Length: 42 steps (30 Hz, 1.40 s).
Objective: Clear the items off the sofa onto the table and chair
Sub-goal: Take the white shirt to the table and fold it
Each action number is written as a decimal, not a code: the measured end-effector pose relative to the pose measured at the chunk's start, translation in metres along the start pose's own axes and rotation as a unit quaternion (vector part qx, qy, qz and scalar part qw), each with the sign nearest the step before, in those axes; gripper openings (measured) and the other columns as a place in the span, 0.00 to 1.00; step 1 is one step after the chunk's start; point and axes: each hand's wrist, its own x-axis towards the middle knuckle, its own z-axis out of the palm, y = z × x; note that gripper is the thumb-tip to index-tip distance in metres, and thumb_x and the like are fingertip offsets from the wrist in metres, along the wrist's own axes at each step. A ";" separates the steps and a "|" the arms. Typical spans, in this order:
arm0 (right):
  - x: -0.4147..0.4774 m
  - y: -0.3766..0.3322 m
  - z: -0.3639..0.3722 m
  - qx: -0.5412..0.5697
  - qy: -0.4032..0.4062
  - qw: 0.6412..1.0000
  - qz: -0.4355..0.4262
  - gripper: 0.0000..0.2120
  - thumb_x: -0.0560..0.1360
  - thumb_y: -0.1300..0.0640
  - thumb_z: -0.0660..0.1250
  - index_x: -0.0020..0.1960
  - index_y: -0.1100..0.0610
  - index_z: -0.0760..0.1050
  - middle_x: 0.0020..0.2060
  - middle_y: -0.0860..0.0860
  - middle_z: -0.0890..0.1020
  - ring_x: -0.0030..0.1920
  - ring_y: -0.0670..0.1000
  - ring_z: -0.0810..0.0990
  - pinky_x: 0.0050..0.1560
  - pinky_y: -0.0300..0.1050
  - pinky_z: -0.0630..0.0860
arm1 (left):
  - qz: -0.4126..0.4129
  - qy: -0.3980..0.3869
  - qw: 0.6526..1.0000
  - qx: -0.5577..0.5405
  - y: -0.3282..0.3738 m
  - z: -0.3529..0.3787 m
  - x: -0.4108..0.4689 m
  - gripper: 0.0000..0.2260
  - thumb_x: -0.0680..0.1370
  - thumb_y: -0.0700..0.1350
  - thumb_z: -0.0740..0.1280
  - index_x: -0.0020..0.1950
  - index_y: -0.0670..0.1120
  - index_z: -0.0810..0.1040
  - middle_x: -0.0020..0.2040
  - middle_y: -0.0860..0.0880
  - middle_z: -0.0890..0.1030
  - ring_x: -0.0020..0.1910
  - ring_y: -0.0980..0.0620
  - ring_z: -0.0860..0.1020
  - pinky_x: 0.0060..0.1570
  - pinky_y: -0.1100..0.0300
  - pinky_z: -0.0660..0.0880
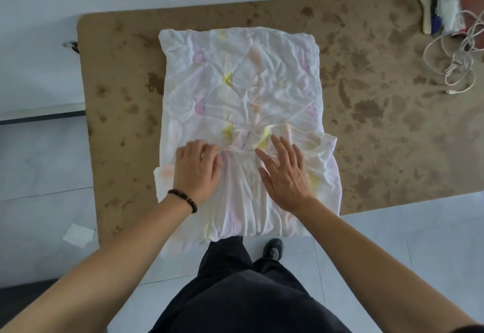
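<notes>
A brown, stained table (366, 128) stands against a white wall on pale floor tiles. The left hand (197, 170) curls its fingers into a fold of the white cloth (241, 78), probably to pin it. The right hand (284, 175) lies spread flat just beside it, seemingly smoothing. The cloth sits folded mid-table and droops over the near edge. A coiled cable (455, 65) and a brush (425, 15) lie at the far right corner.

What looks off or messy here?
The tabletop is blotched with dark stains. The white cloth lies wrinkled, its near end hanging over the edge. A white cable sits tangled at far right. A white scrap lies on the floor.
</notes>
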 end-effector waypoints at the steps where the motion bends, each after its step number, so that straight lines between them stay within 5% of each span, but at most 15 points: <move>1: -0.003 0.002 0.004 -0.010 -0.041 0.999 0.012 0.23 0.82 0.45 0.56 0.76 0.49 0.65 0.77 0.60 0.59 0.78 0.63 0.55 0.75 0.65 0.53 | 0.019 -0.014 1.000 0.016 -0.001 0.004 -0.014 0.05 0.78 0.46 0.64 0.50 0.46 0.75 0.47 0.46 0.74 0.45 0.45 0.72 0.46 0.51 0.65; 4: -0.001 0.014 0.013 -0.040 -0.151 0.985 0.078 0.31 0.80 0.34 0.46 0.80 0.43 0.46 0.80 0.52 0.44 0.79 0.57 0.38 0.76 0.63 0.39 | -0.078 -0.050 0.991 0.094 -0.021 0.012 -0.045 0.10 0.79 0.52 0.62 0.56 0.49 0.75 0.52 0.47 0.75 0.50 0.45 0.72 0.52 0.49 0.63; 6: 0.004 0.018 0.016 -0.052 -0.159 0.982 0.084 0.33 0.79 0.32 0.44 0.80 0.42 0.42 0.80 0.51 0.41 0.79 0.55 0.36 0.75 0.62 0.35 | -0.139 -0.056 0.977 0.153 -0.039 0.008 -0.051 0.13 0.80 0.56 0.61 0.56 0.47 0.76 0.49 0.46 0.76 0.48 0.44 0.72 0.51 0.47 0.62; 11: 0.002 0.006 0.012 -0.044 -0.137 0.986 0.085 0.31 0.81 0.38 0.49 0.81 0.46 0.47 0.80 0.56 0.45 0.79 0.59 0.39 0.76 0.64 0.41 | -0.071 0.009 0.982 0.175 -0.057 -0.017 -0.035 0.16 0.81 0.56 0.60 0.43 0.45 0.74 0.36 0.45 0.70 0.37 0.45 0.67 0.42 0.50 0.60; 15: 0.000 0.003 0.012 -0.042 -0.127 0.988 0.082 0.30 0.82 0.40 0.49 0.81 0.45 0.45 0.80 0.58 0.43 0.79 0.59 0.37 0.76 0.63 0.39 | -0.090 -0.002 0.974 0.210 -0.067 -0.026 -0.006 0.13 0.80 0.55 0.64 0.48 0.45 0.74 0.42 0.43 0.72 0.41 0.43 0.69 0.46 0.47 0.62; 20: -0.001 0.001 0.012 -0.031 -0.123 0.988 0.094 0.31 0.82 0.39 0.48 0.81 0.49 0.47 0.79 0.60 0.42 0.79 0.61 0.38 0.77 0.63 0.40 | -0.178 -0.045 0.973 0.137 -0.042 -0.023 -0.010 0.11 0.79 0.47 0.64 0.60 0.45 0.73 0.63 0.39 0.71 0.55 0.38 0.70 0.58 0.41 0.64; 23: -0.032 -0.001 0.007 0.001 -0.065 0.996 0.062 0.34 0.80 0.35 0.50 0.80 0.51 0.51 0.80 0.60 0.45 0.79 0.61 0.42 0.77 0.62 0.42 | -0.104 0.001 0.991 0.081 -0.010 -0.024 -0.050 0.11 0.79 0.50 0.61 0.59 0.47 0.73 0.61 0.40 0.71 0.56 0.38 0.71 0.57 0.43 0.64; 25: -0.067 0.002 0.006 0.013 -0.066 0.998 0.005 0.41 0.76 0.28 0.52 0.81 0.50 0.50 0.80 0.58 0.44 0.79 0.61 0.41 0.76 0.63 0.41 | -0.052 -0.061 0.995 0.062 0.007 -0.022 -0.091 0.16 0.78 0.58 0.58 0.59 0.49 0.73 0.62 0.42 0.70 0.61 0.38 0.71 0.62 0.40 0.61; 28: -0.119 0.020 0.007 -0.035 -0.135 0.990 0.008 0.51 0.69 0.25 0.61 0.81 0.47 0.42 0.80 0.57 0.40 0.78 0.63 0.38 0.75 0.68 0.38 | -0.117 -0.266 0.954 0.071 0.013 -0.017 -0.141 0.39 0.69 0.77 0.52 0.76 0.60 0.55 0.77 0.46 0.51 0.77 0.40 0.49 0.70 0.35 0.38; 31: -0.150 0.037 0.002 -0.061 -0.189 0.978 0.066 0.45 0.74 0.50 0.68 0.81 0.45 0.42 0.80 0.54 0.41 0.78 0.65 0.40 0.74 0.70 0.48 | -0.111 -0.314 0.937 0.103 0.010 -0.007 -0.163 0.40 0.69 0.76 0.43 0.74 0.62 0.31 0.76 0.52 0.28 0.77 0.44 0.33 0.68 0.29 0.44; 34: -0.154 0.041 -0.010 -0.005 -0.146 0.986 0.074 0.36 0.75 0.71 0.60 0.79 0.50 0.59 0.79 0.57 0.57 0.77 0.67 0.55 0.69 0.65 0.65 | -0.111 -0.333 0.931 0.101 0.021 -0.007 -0.164 0.34 0.77 0.67 0.50 0.77 0.60 0.36 0.78 0.51 0.34 0.77 0.43 0.36 0.69 0.30 0.49; 38: -0.156 0.041 -0.033 0.049 -0.068 0.994 0.075 0.27 0.74 0.73 0.61 0.70 0.57 0.74 0.68 0.60 0.74 0.67 0.65 0.72 0.52 0.61 0.79 | -0.117 -0.280 0.951 0.049 0.038 -0.022 -0.172 0.28 0.81 0.43 0.60 0.79 0.54 0.54 0.79 0.46 0.55 0.77 0.42 0.54 0.71 0.43 0.61; 42: -0.172 0.047 -0.060 0.046 0.023 0.996 0.067 0.21 0.68 0.70 0.66 0.58 0.57 0.82 0.48 0.55 0.85 0.49 0.60 0.83 0.39 0.50 0.77 | -0.148 -0.199 0.969 -0.023 0.060 -0.051 -0.182 0.26 0.79 0.36 0.61 0.76 0.51 0.64 0.73 0.46 0.69 0.67 0.44 0.70 0.63 0.51 0.72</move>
